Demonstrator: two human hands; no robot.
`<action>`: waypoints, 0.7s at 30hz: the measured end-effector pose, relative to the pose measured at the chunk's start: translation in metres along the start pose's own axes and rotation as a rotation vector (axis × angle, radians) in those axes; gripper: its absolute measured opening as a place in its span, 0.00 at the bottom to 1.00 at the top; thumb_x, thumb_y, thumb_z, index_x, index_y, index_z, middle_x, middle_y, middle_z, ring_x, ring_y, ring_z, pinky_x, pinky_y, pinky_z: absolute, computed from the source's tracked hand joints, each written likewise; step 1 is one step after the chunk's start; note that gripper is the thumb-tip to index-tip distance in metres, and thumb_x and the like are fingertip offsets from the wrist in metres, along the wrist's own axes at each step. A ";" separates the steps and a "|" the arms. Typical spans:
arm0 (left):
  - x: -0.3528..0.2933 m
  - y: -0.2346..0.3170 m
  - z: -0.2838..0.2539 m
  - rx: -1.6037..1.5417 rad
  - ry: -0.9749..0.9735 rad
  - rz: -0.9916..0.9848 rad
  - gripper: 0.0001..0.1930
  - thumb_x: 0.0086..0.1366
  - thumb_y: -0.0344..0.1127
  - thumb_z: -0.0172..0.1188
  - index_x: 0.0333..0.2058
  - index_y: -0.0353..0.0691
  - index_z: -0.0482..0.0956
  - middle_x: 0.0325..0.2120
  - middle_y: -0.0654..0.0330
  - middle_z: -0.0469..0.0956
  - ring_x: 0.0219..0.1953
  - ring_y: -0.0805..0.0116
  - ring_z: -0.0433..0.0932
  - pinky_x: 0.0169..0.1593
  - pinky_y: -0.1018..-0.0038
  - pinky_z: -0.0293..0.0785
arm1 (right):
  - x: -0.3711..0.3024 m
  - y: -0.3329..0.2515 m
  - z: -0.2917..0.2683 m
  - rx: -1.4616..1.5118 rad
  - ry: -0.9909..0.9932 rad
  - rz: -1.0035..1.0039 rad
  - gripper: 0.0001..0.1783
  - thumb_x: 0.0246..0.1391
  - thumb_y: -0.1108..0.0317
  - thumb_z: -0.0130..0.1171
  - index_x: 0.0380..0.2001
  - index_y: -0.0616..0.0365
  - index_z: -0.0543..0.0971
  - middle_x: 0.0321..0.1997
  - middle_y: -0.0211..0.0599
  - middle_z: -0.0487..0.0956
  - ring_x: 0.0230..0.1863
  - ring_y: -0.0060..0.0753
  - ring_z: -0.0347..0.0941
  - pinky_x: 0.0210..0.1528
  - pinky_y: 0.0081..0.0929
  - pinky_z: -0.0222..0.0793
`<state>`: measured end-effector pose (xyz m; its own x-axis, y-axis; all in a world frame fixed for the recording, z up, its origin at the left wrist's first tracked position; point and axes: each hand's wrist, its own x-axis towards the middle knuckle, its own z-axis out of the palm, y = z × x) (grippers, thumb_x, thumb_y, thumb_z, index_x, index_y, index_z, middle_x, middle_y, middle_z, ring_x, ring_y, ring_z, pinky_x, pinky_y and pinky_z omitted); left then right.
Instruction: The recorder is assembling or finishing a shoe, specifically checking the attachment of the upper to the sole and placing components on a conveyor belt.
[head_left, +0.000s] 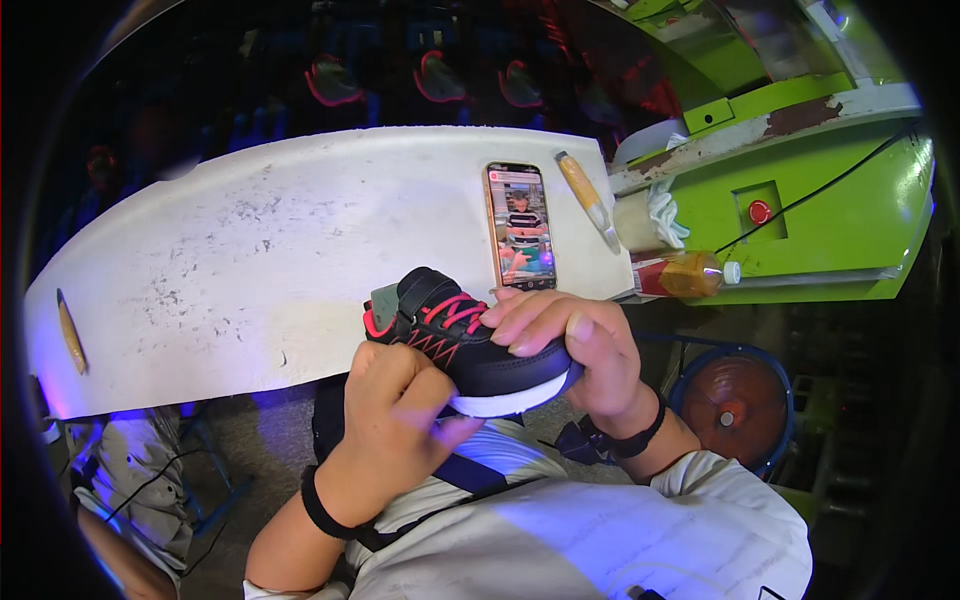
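Observation:
A black sneaker [505, 373] with red laces, red zigzag stitching and a white sole is tilted between my two hands, above the near edge of the table. My right hand [597, 345] wraps round the toe, its fingers lying over the upper beside the laces. Curled fingers of my left hand [398, 405] press on the side near the heel and sole; whether something small is pinched in them I cannot tell. A grey-green piece [385, 305] shows at the shoe's collar, next to the red lining.
On the white table [330, 230] lie a lit phone [520, 225], a wooden-handled tool [585, 195] and another wooden-handled tool [70, 330]. A bottle of amber liquid [695, 273] rests by a green machine [830, 220] with a red button. A round fan [730, 410] stands at lower right; another person's arm [125, 550] shows at lower left.

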<state>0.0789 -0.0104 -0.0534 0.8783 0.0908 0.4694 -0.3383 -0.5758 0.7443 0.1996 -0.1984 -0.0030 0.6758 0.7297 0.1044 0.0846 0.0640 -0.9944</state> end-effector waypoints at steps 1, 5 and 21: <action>0.001 -0.003 0.001 -0.007 0.006 0.015 0.22 0.37 0.38 0.78 0.30 0.42 0.75 0.27 0.59 0.70 0.29 0.57 0.68 0.35 0.63 0.63 | 0.001 0.002 -0.001 0.018 0.001 -0.013 0.27 0.70 0.54 0.40 0.33 0.64 0.82 0.42 0.53 0.83 0.54 0.53 0.78 0.71 0.53 0.58; 0.013 -0.006 0.006 0.069 -0.022 0.027 0.22 0.38 0.39 0.77 0.29 0.43 0.74 0.26 0.60 0.69 0.26 0.57 0.68 0.33 0.64 0.63 | 0.001 0.003 -0.011 0.065 0.059 0.044 0.27 0.70 0.56 0.39 0.34 0.66 0.81 0.43 0.55 0.82 0.54 0.54 0.77 0.69 0.54 0.61; 0.033 -0.002 0.032 0.216 -0.066 0.042 0.26 0.36 0.39 0.80 0.32 0.43 0.73 0.29 0.56 0.72 0.26 0.54 0.72 0.29 0.62 0.68 | -0.003 -0.005 -0.016 -0.744 0.167 0.066 0.21 0.49 0.63 0.71 0.44 0.62 0.79 0.41 0.43 0.79 0.47 0.40 0.78 0.51 0.32 0.73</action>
<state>0.1193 -0.0322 -0.0549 0.8877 0.0137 0.4601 -0.3008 -0.7394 0.6024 0.2088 -0.2116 0.0018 0.7935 0.5993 0.1055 0.4707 -0.4947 -0.7306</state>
